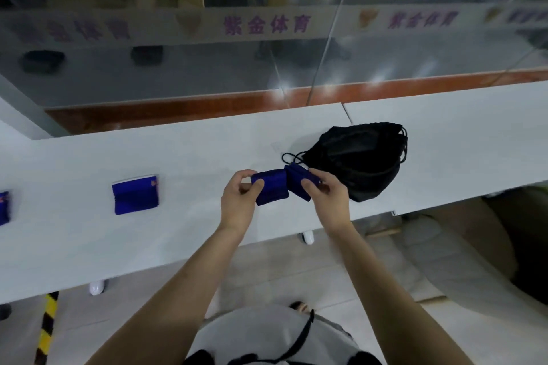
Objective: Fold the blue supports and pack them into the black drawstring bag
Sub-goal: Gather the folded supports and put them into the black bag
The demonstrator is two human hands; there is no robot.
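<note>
**Blue support held in both hands beside the black bag**

A person stands at a long white desk (178, 157) that crosses the middle of the frame. At centre frame, both hands hold one soft blue fabric support (274, 188) just above the desk top. The left hand (240, 198) pinches its left end, thumb on the near side and curled fingers on top. The right hand (326, 192) has its grip clamped on the right end, thumb pressed on the cloth and fingers wrapped behind. The support bends in the middle, its two halves meeting at an angle between the hands.

Just right of the hands, touching or nearly touching the support's right end, the black fabric drawstring bag (358, 163) lies slumped on the desk with its mouth gaping toward the upper right; its black cord (292, 157) loops out on the left side.

A second blue fabric support (135, 194) lies flat on the desk at centre left, well apart from the hands. A third blue support (4, 207) shows partly at the left edge of the frame.

Behind the desk, across the upper frame, runs a glass panel with purple lettering (267, 25)
</note>
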